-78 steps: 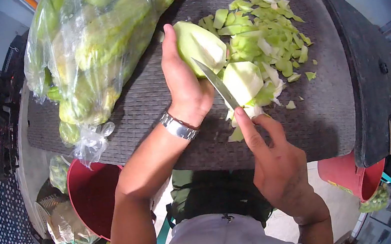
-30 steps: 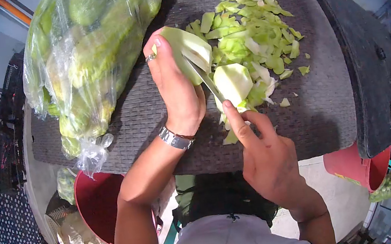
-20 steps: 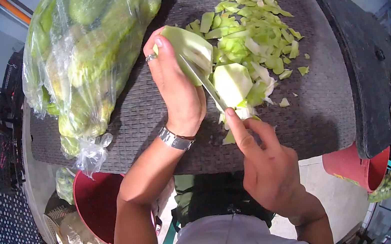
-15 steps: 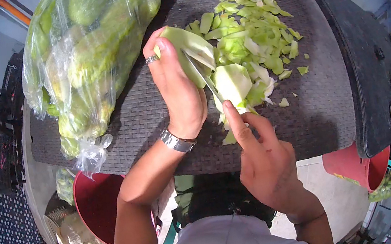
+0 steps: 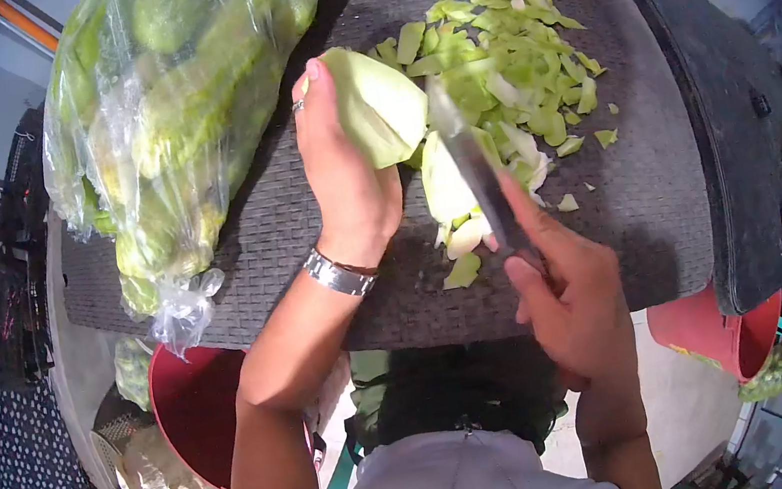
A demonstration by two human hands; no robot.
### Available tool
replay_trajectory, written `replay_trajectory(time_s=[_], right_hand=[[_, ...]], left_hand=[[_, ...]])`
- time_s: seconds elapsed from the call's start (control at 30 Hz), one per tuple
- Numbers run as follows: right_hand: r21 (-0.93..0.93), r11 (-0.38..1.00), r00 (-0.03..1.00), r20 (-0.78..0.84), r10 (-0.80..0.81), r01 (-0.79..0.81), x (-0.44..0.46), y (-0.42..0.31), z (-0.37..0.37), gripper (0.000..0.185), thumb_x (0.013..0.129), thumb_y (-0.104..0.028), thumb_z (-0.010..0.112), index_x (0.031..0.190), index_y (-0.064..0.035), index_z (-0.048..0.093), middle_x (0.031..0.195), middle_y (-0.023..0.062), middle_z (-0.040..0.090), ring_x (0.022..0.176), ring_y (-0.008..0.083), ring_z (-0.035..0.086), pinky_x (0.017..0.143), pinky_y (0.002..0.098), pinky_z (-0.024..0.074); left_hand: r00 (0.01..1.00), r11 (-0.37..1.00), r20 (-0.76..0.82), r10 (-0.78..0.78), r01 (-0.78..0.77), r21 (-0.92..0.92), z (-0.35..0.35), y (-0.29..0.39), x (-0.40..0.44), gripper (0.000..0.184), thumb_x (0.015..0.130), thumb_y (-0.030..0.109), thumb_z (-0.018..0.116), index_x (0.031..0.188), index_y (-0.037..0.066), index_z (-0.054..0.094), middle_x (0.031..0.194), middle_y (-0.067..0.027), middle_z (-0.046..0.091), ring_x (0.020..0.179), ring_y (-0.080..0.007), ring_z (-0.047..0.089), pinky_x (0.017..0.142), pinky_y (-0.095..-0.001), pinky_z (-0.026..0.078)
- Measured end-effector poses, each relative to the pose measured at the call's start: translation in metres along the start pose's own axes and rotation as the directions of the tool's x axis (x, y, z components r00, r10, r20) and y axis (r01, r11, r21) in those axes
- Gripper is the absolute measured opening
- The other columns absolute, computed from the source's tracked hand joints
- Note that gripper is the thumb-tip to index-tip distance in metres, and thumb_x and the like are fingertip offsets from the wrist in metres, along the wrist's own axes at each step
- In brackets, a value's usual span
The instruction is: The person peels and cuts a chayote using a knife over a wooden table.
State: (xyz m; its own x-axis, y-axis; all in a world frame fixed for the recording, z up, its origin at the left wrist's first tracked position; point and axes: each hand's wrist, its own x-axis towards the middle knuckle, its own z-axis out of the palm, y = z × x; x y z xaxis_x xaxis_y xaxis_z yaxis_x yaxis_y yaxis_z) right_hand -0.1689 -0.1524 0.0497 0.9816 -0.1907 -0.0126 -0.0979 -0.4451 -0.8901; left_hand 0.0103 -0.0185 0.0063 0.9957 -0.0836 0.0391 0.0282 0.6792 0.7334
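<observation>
A peeled, pale green fruit (image 5: 377, 105) with a cut face rests in my left hand (image 5: 342, 156); its fingers wrap around the far side, thumb up along the edge. My right hand (image 5: 570, 294) grips a knife (image 5: 472, 166) by its dark handle, blade pointing up and away, slightly blurred. The blade is apart from the fruit, just to its right. Below the blade lies another peeled pale piece (image 5: 445, 181), partly covered by the knife. A heap of green peelings (image 5: 509, 55) spreads beyond both hands on the dark woven-pattern tabletop (image 5: 418, 291).
At the left of the tabletop lies a large clear plastic bag (image 5: 181, 124) full of green fruits. A red bucket (image 5: 194, 400) stands below on the left, another red bucket (image 5: 718, 332) on the right. A black chair back or panel (image 5: 711, 116) borders the table's right side.
My right hand has drawn the knife out of the fruit and moved right and toward me. My left hand has turned the fruit slightly, showing more of its cut face.
</observation>
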Motion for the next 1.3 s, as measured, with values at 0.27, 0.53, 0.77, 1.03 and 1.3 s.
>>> replay_trajectory(time_s=[0.27, 0.53, 0.77, 1.03, 1.3], right_hand=[[-0.085, 0.99, 0.994, 0.001, -0.113, 0.113, 0.0, 0.003, -0.007, 0.064, 0.092, 0.006, 0.058, 0.153, -0.0098, 0.051, 0.108, 0.0222, 0.072, 0.083, 0.0279, 0.073, 0.076, 0.0356, 0.0566], [0.133, 0.99, 0.993, -0.103, 0.06, -0.046, 0.003, 0.017, -0.012, 0.059, 0.097, 0.0, 0.059, 0.154, -0.0127, 0.051, 0.085, 0.0089, 0.071, 0.06, 0.0098, 0.063, 0.056, 0.0281, 0.0501], [-0.15, 0.988, 0.994, -0.1, -0.033, 0.018, 0.003, 0.017, -0.017, 0.062, 0.096, 0.0, 0.062, 0.155, -0.0146, 0.052, 0.077, 0.0049, 0.065, 0.058, 0.0053, 0.052, 0.054, 0.0253, 0.0435], [-0.242, 0.97, 0.998, -0.057, -0.007, -0.007, 0.003, 0.012, -0.019, 0.062, 0.094, 0.001, 0.066, 0.153, -0.012, 0.053, 0.123, 0.0219, 0.073, 0.086, 0.0117, 0.068, 0.077, 0.0297, 0.054], [-0.248, 0.958, 0.984, -0.069, -0.165, 0.143, 0.005, 0.026, -0.013, 0.06, 0.095, -0.002, 0.066, 0.153, -0.013, 0.053, 0.089, 0.0204, 0.069, 0.069, 0.0134, 0.055, 0.066, 0.0301, 0.0497]], left_hand=[[0.979, 0.969, -0.029, -0.204, 0.197, -0.151, -0.005, 0.007, 0.009, 0.041, 0.103, 0.046, 0.058, 0.115, 0.007, 0.067, 0.108, -0.0086, 0.074, 0.101, -0.0266, 0.072, 0.095, -0.0412, 0.056], [0.894, 0.869, 0.146, -0.425, 0.447, -0.21, -0.001, 0.016, 0.009, 0.043, 0.101, 0.045, 0.058, 0.115, 0.004, 0.063, 0.105, -0.0186, 0.074, 0.095, -0.0322, 0.075, 0.082, -0.053, 0.061], [0.915, 0.927, 0.162, -0.369, 0.375, -0.009, 0.0, 0.01, 0.005, 0.044, 0.101, 0.04, 0.06, 0.117, -0.001, 0.067, 0.11, -0.0208, 0.075, 0.099, -0.0293, 0.075, 0.092, -0.0401, 0.059], [0.916, 0.93, 0.172, -0.364, 0.366, 0.02, -0.001, 0.009, 0.005, 0.04, 0.102, 0.037, 0.059, 0.115, 0.001, 0.068, 0.106, -0.0132, 0.076, 0.093, -0.0233, 0.075, 0.087, -0.0363, 0.06], [0.885, 0.906, 0.201, -0.42, 0.421, 0.042, 0.0, 0.01, 0.003, 0.043, 0.104, 0.039, 0.057, 0.121, 0.001, 0.068, 0.106, -0.0091, 0.076, 0.091, -0.0192, 0.075, 0.083, -0.0336, 0.06]])
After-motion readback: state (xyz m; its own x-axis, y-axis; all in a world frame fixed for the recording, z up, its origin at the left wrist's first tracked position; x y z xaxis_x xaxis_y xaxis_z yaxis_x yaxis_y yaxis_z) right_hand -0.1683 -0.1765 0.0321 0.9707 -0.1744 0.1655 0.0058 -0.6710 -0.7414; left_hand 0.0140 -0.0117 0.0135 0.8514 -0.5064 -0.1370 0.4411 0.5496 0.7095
